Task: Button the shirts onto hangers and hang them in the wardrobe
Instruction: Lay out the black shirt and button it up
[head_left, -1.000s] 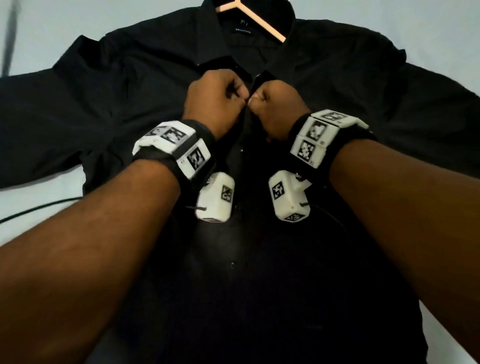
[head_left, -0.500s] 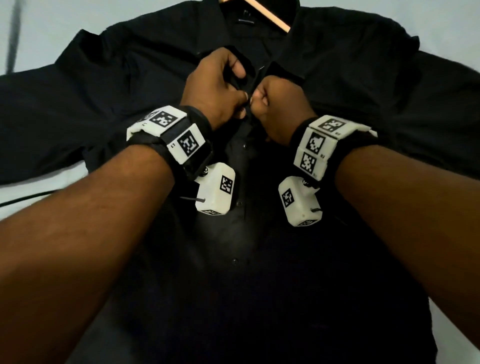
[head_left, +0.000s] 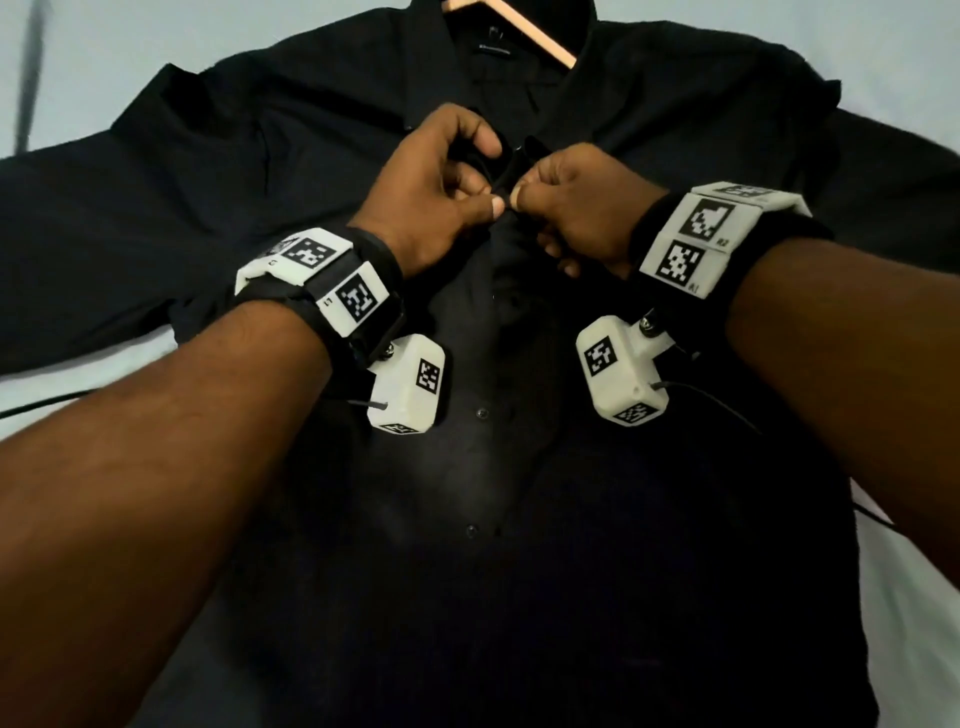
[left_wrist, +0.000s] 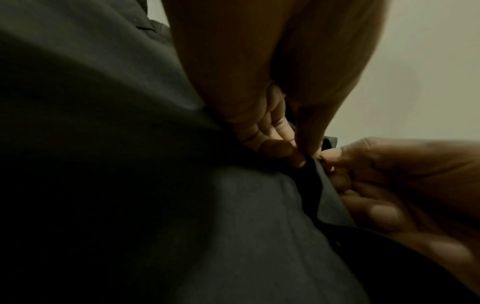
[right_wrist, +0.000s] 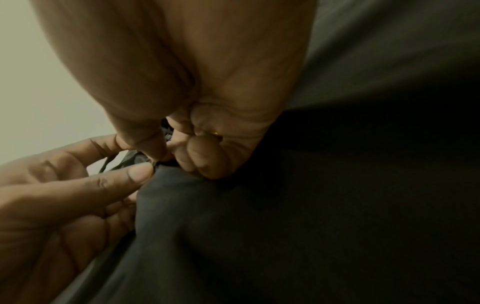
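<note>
- The sheet (head_left: 104, 78) is pale, and a thin black cable (head_left: 47, 402) runs over it at the far left.
- The shirt (head_left: 260, 197) is black and lies flat on the sheet, front up and sleeves spread to both sides.
- The left hand (head_left: 431, 192) is above the upper chest with the fingers curled, and thumb and forefinger pinch the left edge of the front opening.
- A white tagged band (head_left: 332, 286) wraps the left wrist, with a small camera (head_left: 410, 389) slung under it.
- Two buttons (head_left: 482, 413) show lower on the front, where the cloth lies closed.
- The hanger (head_left: 530, 31) is wooden and sits inside the collar at the top, one arm showing.
- The right hand (head_left: 576, 202) meets the left thumb to thumb; its thumb and forefinger pinch the right edge of the opening, the other fingers folded under.
- The right wrist view shows both thumbs (right_wrist: 140, 174) pressed on bunched cloth; whether a button is between them I can't tell.
</note>
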